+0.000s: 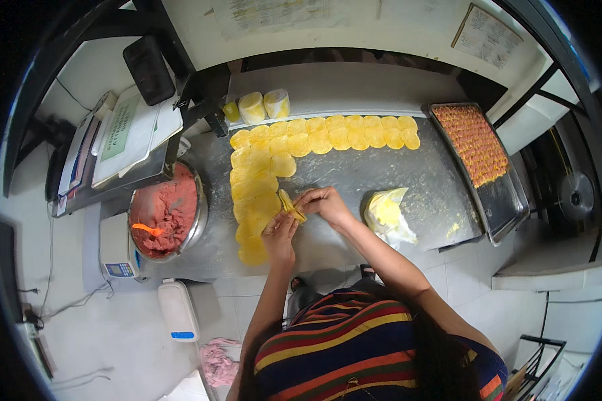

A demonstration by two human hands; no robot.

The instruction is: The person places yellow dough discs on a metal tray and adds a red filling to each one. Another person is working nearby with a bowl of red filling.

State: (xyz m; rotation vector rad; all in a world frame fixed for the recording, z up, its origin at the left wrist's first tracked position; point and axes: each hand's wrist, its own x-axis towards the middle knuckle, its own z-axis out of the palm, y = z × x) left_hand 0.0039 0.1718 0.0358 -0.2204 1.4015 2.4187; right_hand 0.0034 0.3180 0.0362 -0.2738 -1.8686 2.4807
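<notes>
Both my hands meet over the metal table, pinching a folded yellow dough wrapper (289,206) between them. My left hand (281,230) grips its near end, and my right hand (319,202) has its fingertips closed on the upper right side. Whether filling sits inside the fold cannot be seen. Just left of my hands, overlapping round yellow wrappers (253,190) lie in a column. More round wrappers (338,134) run in rows along the table's far side. A steel bowl of pink minced filling (174,210) stands at the left, with an orange-handled utensil (147,229) in it.
At the right, a dark tray (498,207) holds rows of small orange-yellow pieces. A plastic bag with yellow contents (388,215) lies right of my hands. Stacked wrappers (264,105) stand at the back left. A scale (120,260) sits beside the bowl, below a shelf of papers (130,137).
</notes>
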